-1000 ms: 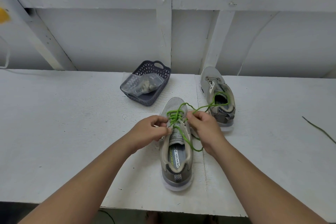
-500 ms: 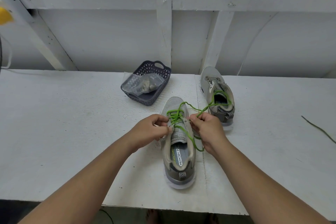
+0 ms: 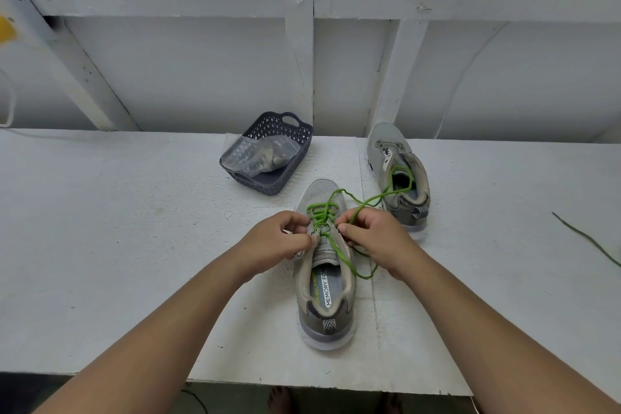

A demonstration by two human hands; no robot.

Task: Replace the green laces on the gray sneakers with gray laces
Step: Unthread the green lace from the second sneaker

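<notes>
The near sneaker (image 3: 324,265) sits heel toward the viewer on the white table (image 3: 100,245), and its insole reads "MEMORY FOA" in dark letters on a white strip, with "SKECHERS" in green beside it (partly cut off by the collar). No other writing can be read.

The left hand (image 3: 272,242) is at the sneaker's left eyelet row, fingers curled in with thumb and forefinger closed together at the edge of the upper, beside the green lace (image 3: 321,212); whether they pinch the lace or the eyelet flap cannot be told. The right hand (image 3: 373,239) is at the right eyelet row, fingers curled and pinched on a strand of the green lace, which rises from its knuckles. The lace is still threaded through the front eyelets in several crossings. One loose end runs down over the tongue and loops out to the right of the shoe onto the table; the other runs away from the right hand and lies across the far sneaker (image 3: 400,175) and into its opening.

The far sneaker stands behind and to the right, well apart from the hands, with no lace in its eyelets. A dark basket (image 3: 295,151) stands left of it, holding a clear bag (image 3: 258,155) with something gray inside (likely laces, too blurred to say). A thin dark cord (image 3: 588,239) lies at the table's right edge.
</notes>
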